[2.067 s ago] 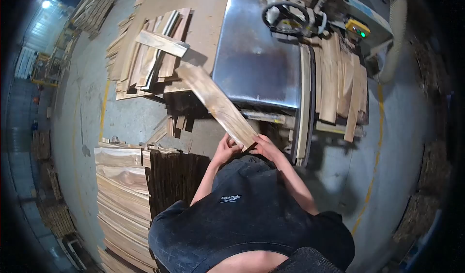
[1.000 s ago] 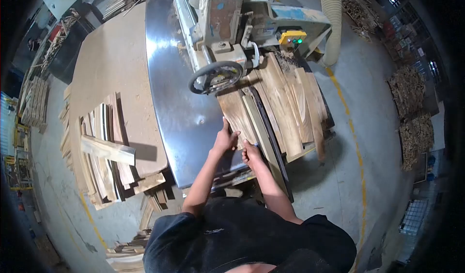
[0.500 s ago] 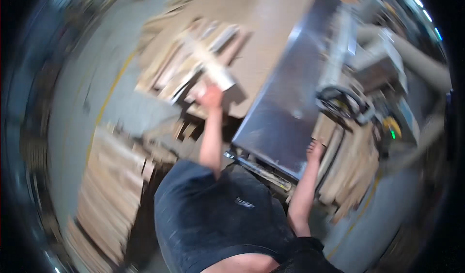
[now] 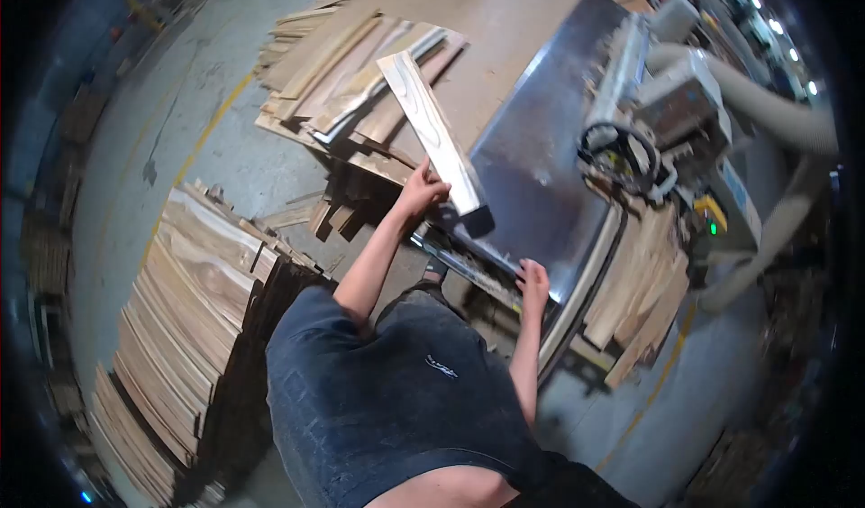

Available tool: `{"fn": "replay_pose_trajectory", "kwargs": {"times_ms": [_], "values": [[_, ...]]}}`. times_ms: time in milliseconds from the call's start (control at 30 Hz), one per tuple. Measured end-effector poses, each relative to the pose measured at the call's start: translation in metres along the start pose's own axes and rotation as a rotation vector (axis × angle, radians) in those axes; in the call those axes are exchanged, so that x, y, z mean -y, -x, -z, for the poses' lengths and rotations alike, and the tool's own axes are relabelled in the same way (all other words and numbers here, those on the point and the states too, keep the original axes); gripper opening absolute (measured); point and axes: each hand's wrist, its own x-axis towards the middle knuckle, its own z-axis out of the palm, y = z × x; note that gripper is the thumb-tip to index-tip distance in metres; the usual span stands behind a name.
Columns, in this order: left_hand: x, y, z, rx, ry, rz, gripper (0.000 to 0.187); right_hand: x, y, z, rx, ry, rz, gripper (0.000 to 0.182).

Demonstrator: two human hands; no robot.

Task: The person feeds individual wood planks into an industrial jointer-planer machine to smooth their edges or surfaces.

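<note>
My left hand [image 4: 422, 192] grips a pale wooden board [image 4: 432, 134] near its lower end, thumb on the upper side. The board has wavy grain and is tilted, its far end overlapping a pile of planks [image 4: 347, 84] in this view. A dark patch covers its near end, which lies over the front part of the steel saw table [image 4: 532, 174]. My right hand [image 4: 533, 283] is at the front edge of that table, fingers loosely bent and apart, with nothing in them.
A machine with a black handwheel [image 4: 620, 158] and a thick hose [image 4: 739, 89] stands to the right. Wood strips [image 4: 635, 283] are stacked beside the steel table. A tall stack of boards [image 4: 185, 301] stands at the left, near a yellow floor line [image 4: 203, 138].
My left hand has brought the board from the pile toward the steel table. My right hand has moved left from the table's right side to its front edge.
</note>
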Motion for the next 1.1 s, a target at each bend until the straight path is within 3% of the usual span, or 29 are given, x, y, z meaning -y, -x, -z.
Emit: {"fn": "replay_pose_trajectory", "kwargs": {"times_ms": [100, 167, 233, 267, 300, 367, 400, 433, 500, 533, 600, 667, 733, 833, 933, 1067, 1100], "values": [[0.005, 0.072, -0.049, 0.061, -0.176, 0.185, 0.095, 0.005, 0.062, -0.013, 0.155, 0.114, 0.137, 0.051], [0.019, 0.104, -0.075, 0.212, -0.525, 0.172, 0.093, 0.018, 0.102, -0.021, 0.293, 0.044, 0.094, 0.062], [0.01, 0.128, -0.1, 0.498, -0.371, 0.24, 0.086, 0.015, 0.131, -0.027, 0.236, -0.117, -0.007, 0.069], [0.044, 0.119, -0.093, 0.581, -0.303, 0.26, 0.078, 0.043, 0.147, -0.029, 0.174, -0.146, -0.288, 0.069], [0.072, 0.115, -0.093, 0.531, -0.39, 0.142, 0.073, 0.023, 0.147, -0.02, 0.14, -0.164, -0.431, 0.066], [0.076, 0.115, -0.12, 0.43, -0.839, -0.303, 0.071, -0.012, 0.152, -0.004, 0.227, -0.256, -0.45, 0.055], [0.086, 0.11, -0.13, 0.433, -0.97, -0.248, 0.071, -0.023, 0.155, 0.004, 0.261, -0.467, -0.509, 0.05], [0.104, 0.106, -0.139, 0.444, -1.117, -0.313, 0.071, -0.036, 0.155, 0.01, 0.311, -0.678, -0.559, 0.044], [0.136, 0.1, -0.159, 0.576, -1.38, -0.377, 0.073, -0.082, 0.144, 0.015, 0.142, -0.961, -0.774, 0.03], [0.164, 0.096, -0.161, 0.56, -1.387, -0.575, 0.076, -0.083, 0.145, 0.015, 0.076, -1.013, -0.76, 0.029], [0.173, 0.094, -0.185, 0.491, -1.386, -0.575, 0.076, -0.086, 0.145, 0.014, -0.056, -1.072, -0.743, 0.035], [0.176, 0.08, -0.21, 0.459, -1.354, -0.55, 0.073, -0.09, 0.139, 0.019, -0.021, -1.059, -0.694, 0.04], [0.183, 0.059, -0.234, 0.386, -1.36, -0.566, 0.073, -0.084, 0.127, 0.018, -0.005, -0.967, -0.63, 0.057], [0.186, 0.026, -0.275, 0.17, -1.356, -0.577, 0.063, -0.072, 0.09, 0.023, -0.208, -0.532, -0.575, 0.051], [0.175, -0.009, -0.299, 0.085, -1.332, -0.565, 0.057, -0.047, 0.047, 0.034, -0.259, -0.29, -0.494, 0.042], [0.169, -0.064, -0.311, 0.004, -1.221, -0.697, 0.046, -0.026, -0.012, 0.037, -0.279, -0.34, -0.405, 0.037], [0.168, -0.078, -0.314, 0.009, -1.194, -0.646, 0.046, -0.018, -0.029, 0.031, -0.388, -0.356, -0.383, 0.034]]}}
